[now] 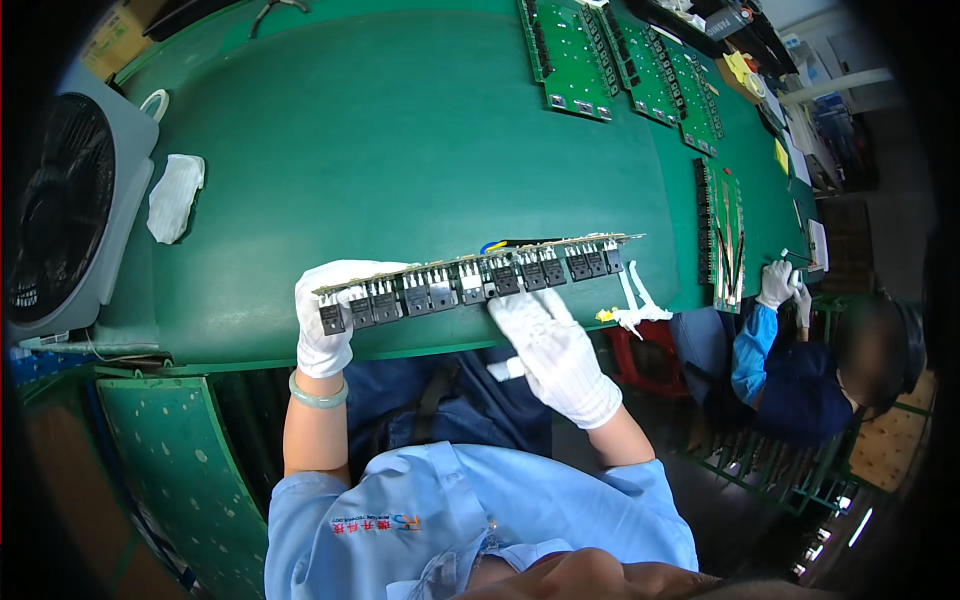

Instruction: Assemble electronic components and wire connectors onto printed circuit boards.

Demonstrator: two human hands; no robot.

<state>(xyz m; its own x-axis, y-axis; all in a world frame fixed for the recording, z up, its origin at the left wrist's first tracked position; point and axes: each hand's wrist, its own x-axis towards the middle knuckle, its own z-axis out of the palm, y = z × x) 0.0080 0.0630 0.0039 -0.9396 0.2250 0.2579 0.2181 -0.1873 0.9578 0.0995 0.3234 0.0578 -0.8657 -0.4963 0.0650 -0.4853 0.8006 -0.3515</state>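
A long circuit board is held tilted nearly edge-on above the green table, with a row of black power transistors along the edge facing me. My left hand, in a white glove, is closed around the board's left end. My right hand, also gloved, is just below the middle of the row. Its fingers stretch toward the transistors and its thumb stands apart; whether the fingertips touch them I cannot tell. A bit of blue and yellow wire shows behind the board's upper edge.
A grey fan and a white cloth are at the left. Green circuit boards lie at the back right, another board nearer. Limp white material lies by the table edge. A co-worker sits at the right.
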